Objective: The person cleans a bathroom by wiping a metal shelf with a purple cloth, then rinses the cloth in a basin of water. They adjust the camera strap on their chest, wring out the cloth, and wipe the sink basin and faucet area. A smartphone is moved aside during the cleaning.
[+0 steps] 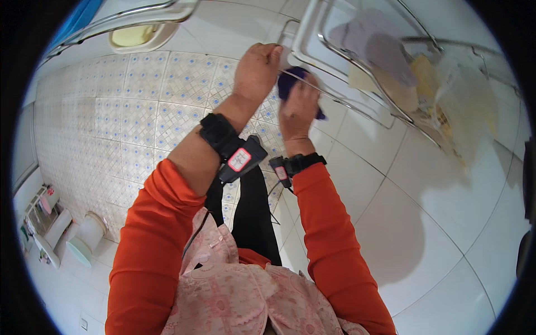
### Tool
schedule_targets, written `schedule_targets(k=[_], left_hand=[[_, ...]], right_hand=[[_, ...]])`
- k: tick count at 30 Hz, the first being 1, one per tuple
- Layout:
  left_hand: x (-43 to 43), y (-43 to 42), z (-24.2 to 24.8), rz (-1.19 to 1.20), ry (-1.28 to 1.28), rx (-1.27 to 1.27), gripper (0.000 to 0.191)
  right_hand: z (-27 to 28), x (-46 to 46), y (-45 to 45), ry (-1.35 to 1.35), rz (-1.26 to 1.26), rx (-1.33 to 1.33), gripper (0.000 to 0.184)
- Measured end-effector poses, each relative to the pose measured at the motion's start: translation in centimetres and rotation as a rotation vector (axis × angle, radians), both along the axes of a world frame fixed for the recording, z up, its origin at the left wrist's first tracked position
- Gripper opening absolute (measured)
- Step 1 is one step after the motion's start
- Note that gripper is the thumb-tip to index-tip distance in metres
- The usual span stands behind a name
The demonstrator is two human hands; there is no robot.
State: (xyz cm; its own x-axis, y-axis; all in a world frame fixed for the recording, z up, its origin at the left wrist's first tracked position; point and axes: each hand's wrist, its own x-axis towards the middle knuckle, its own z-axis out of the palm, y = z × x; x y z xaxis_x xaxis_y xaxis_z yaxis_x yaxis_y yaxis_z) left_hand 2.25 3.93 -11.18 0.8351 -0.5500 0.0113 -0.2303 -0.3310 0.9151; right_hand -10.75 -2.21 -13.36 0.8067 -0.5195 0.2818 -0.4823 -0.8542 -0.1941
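My right hand (299, 102) presses a dark purple cloth (289, 81) around a thin rail of a metal wall rack (356, 108). The cloth hangs out below the fingers, and the hand is slightly blurred. At the rack's left end, my left hand (256, 69) is closed with its thumb up against the rail; its fingertips are partly hidden. Inside the rack sits a white plastic tray (299, 39), just beyond both hands.
A lavender cloth (368, 37) drapes over the rack's upper bars. Right of it hangs a clear plastic bag (465, 100). Upper left is another shelf with a metal rail (121, 19), above a white dish (165, 39) holding something yellow. A lidded bin (86, 238) stands on the patterned tile floor (138, 113).
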Motion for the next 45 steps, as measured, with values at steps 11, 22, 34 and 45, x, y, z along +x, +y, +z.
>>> schedule_targets(k=[11,22,34,45], left_hand=[[-0.8,6.7,1.1,-0.115,0.358,-0.026,0.055],[-3.7,36.0,7.6,0.263,0.689,-0.101,0.043],[-15.5,59.1,12.7,1.144,0.811,-0.468,0.038],[-25.3,57.3,18.7,1.569,0.551,-0.781,0.030]], right_hand=[[4.6,-10.7,6.5,-0.357,-0.284,1.498,0.042],[12.1,-9.9,13.6,0.236,-0.009,1.331,0.040],[19.2,13.6,28.6,0.251,0.598,1.428,0.032],[24.5,18.1,36.1,0.301,0.851,1.565,0.031]])
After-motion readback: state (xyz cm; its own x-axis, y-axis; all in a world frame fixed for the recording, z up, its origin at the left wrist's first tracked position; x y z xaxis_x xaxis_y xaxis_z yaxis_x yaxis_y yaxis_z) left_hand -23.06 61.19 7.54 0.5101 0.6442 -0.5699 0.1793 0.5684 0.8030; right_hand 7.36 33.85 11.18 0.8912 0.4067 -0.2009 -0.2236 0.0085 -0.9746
